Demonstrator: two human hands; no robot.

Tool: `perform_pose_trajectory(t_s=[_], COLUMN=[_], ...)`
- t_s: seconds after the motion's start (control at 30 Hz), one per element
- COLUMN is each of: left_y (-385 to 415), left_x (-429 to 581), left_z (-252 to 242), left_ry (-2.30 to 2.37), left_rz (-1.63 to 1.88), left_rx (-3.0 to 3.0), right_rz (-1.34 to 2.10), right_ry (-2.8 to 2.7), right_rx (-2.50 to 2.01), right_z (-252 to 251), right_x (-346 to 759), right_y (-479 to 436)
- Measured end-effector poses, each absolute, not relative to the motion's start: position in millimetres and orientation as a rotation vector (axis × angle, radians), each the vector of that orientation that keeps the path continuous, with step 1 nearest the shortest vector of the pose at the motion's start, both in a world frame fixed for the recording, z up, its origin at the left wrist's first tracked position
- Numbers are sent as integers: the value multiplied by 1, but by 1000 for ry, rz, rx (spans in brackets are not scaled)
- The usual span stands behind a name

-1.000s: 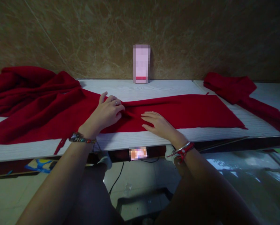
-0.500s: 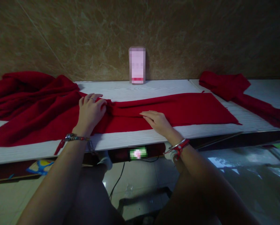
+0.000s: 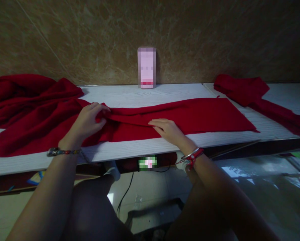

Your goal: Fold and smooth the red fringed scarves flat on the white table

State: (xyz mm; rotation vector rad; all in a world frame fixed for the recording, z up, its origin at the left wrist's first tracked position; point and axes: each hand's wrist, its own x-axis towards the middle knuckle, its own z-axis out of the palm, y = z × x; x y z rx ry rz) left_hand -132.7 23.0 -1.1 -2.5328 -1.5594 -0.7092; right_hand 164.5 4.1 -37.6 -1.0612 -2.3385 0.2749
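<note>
A long strip of red cloth (image 3: 205, 115) lies flat across the white tabletop, bunching into loose folds at the left. My left hand (image 3: 88, 120) is on the gathered part, its thumb and fingers curled round a raised fold. A ridge in the cloth runs from there toward my right hand (image 3: 166, 130). That hand rests on the strip with its fingers stretched out together, the fingertips at the ridge. The undersides of both hands are hidden.
More red cloth (image 3: 31, 92) is heaped at the left, and a crumpled red piece (image 3: 242, 88) lies at the right. A blurred phone (image 3: 147, 68) leans on the brown marbled wall (image 3: 102, 40). Below the white table (image 3: 130, 147) edge are a lit display (image 3: 147, 162) and a black cable (image 3: 126, 194).
My left hand has shifted left and turned, with its thumb now lower and more apart. The fold between the hands is longer. My right hand has barely moved.
</note>
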Motion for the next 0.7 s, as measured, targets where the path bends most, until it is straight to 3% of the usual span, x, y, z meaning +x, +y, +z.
perform_pose_trajectory(t_s=[0.7], left_y=[42], left_x=[-153], left_z=[-19], left_ry=[-1651], left_rz=[-556], left_rx=[-2444], right_rz=[185], right_ry=[-2435], right_rx=[-1090], right_z=[-39], right_x=[160], right_y=[5])
